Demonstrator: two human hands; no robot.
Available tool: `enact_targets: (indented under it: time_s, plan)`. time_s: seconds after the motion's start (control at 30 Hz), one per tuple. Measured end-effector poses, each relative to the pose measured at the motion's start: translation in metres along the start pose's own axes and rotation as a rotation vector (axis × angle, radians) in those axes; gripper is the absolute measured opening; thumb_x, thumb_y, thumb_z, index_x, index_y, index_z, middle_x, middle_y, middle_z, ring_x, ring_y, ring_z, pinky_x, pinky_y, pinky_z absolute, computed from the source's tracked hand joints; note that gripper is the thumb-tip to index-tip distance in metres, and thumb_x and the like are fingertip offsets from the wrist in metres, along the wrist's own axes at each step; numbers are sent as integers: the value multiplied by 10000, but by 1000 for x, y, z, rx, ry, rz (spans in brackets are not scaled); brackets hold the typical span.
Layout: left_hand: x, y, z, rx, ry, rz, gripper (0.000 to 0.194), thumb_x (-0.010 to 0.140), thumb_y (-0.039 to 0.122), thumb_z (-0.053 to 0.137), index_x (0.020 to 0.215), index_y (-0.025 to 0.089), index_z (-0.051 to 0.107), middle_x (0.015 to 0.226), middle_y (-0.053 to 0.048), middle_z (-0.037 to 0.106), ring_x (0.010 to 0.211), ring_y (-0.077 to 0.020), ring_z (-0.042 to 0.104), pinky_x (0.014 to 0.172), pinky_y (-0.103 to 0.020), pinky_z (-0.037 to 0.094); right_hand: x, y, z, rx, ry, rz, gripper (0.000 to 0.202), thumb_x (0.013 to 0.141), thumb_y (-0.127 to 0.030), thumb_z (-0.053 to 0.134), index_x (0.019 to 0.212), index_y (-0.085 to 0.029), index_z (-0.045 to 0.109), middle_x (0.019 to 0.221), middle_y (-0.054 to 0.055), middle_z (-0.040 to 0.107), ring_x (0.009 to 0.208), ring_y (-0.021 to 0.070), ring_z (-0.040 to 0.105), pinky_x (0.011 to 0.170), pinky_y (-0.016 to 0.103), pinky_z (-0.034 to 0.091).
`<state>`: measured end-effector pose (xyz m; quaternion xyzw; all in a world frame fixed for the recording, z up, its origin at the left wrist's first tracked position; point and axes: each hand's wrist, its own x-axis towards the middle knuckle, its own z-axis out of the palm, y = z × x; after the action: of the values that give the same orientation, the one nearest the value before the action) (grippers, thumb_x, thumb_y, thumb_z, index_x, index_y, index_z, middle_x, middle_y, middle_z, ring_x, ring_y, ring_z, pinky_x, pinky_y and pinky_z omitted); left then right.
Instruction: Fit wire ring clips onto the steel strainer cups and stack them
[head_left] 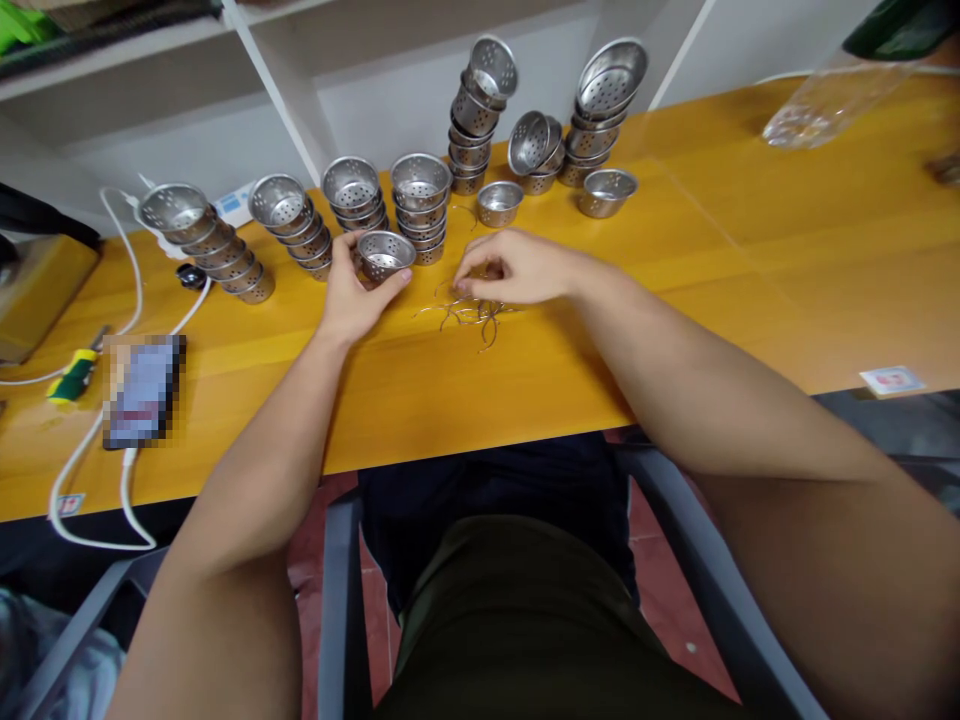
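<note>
A small metal cup with holes in it is gripped at its sides by my left hand, thumb in front and fingers behind. Its mouth faces up. My right hand is closed in a pinch over a loose tangle of thin wires on the table. Whether a wire sits between those fingertips is hard to make out. Just behind my hands rise stacks of the same perforated cups, one right behind the held cup. A single cup stands beyond my right hand.
More cup stacks line the back of the yellow table, some leaning. Another single cup stands at the right. A phone on a white cable, a screwdriver and a clear bottle lie at the sides.
</note>
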<state>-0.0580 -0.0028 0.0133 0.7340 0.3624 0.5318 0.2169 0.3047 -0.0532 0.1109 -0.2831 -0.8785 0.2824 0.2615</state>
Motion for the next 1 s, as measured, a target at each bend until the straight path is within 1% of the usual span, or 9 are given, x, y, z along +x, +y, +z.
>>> enact_targets:
  time_s: [0.13, 0.23, 0.3, 0.37, 0.43, 0.53, 0.63, 0.87, 1.0]
  plan:
    - [1, -3, 1, 0, 14, 34, 1256, 737, 1086, 1100, 1574, 308, 580, 1603, -170, 740, 1628, -477, 748, 1462, -723, 633, 1, 52, -18, -97, 287, 27, 259, 1039, -530, 859, 952, -287, 864, 1006, 132, 875, 954, 323, 743, 935, 550, 600]
    - [1, -1, 2, -12, 9, 28, 1273, 756, 1119, 1062, 1611, 325, 550, 1630, -175, 728, 1653, -475, 742, 1438, -710, 658, 3, 98, -26, -182, 513, 35, 425, 1101, -702, 829, 1020, -288, 875, 1095, 212, 890, 1153, 323, 751, 1023, 557, 555]
    - [0, 3, 3, -13, 8, 13, 1300, 736, 1105, 1086, 1637, 332, 556, 1636, -172, 738, 1628, -469, 765, 1436, -707, 654, 4, 118, -26, -230, 562, 72, 474, 1127, -738, 822, 1119, -268, 889, 1214, 247, 906, 1264, 346, 751, 1119, 568, 568]
    - [-1, 9, 4, 1, 8, -11, 1304, 691, 1082, 1128, 1615, 312, 624, 1593, -164, 779, 1549, -462, 809, 1436, -722, 643, 6, 125, -23, -282, 521, 156, 441, 1150, -680, 823, 1259, -259, 894, 1382, 251, 911, 1372, 409, 773, 1225, 623, 598]
    - [-2, 17, 4, 33, 1, -41, 1274, 650, 1086, 1137, 1540, 278, 714, 1522, -158, 821, 1449, -452, 845, 1412, -738, 650, 8, 117, -20, -351, 424, 287, 399, 1190, -596, 773, 1381, -264, 884, 1520, 238, 894, 1464, 471, 786, 1298, 678, 616]
    - [-3, 30, 5, 89, -10, -69, 1263, 622, 1134, 1095, 1469, 251, 780, 1479, -165, 841, 1393, -447, 855, 1364, -720, 670, 10, 94, -19, -453, 285, 475, 414, 1271, -502, 636, 1439, -232, 900, 1588, 250, 875, 1509, 491, 797, 1355, 647, 627]
    - [-4, 38, 7, 103, -22, -74, 1274, 614, 1139, 1086, 1473, 244, 794, 1483, -174, 842, 1395, -449, 854, 1334, -685, 679, 11, 75, -21, -486, 237, 529, 402, 1269, -428, 640, 1430, -212, 938, 1607, 257, 862, 1543, 486, 806, 1393, 607, 630]
    - [-5, 51, 7, 37, -91, -35, 1246, 596, 1037, 1181, 1506, 265, 823, 1536, -179, 857, 1482, -474, 842, 1399, -679, 631, 4, 54, -20, -417, 332, 323, 249, 1250, -413, 737, 1266, -318, 967, 1836, 147, 748, 1687, 452, 739, 1490, 638, 597]
    - [-3, 69, 3, -61, -234, -17, 1178, 582, 939, 1251, 1490, 294, 865, 1787, -206, 766, 1734, -542, 701, 1517, -754, 528, -1, 21, -8, -262, 403, 94, 250, 1248, -555, 817, 1199, -351, 953, 1802, 132, 785, 1560, 474, 805, 1351, 701, 699]
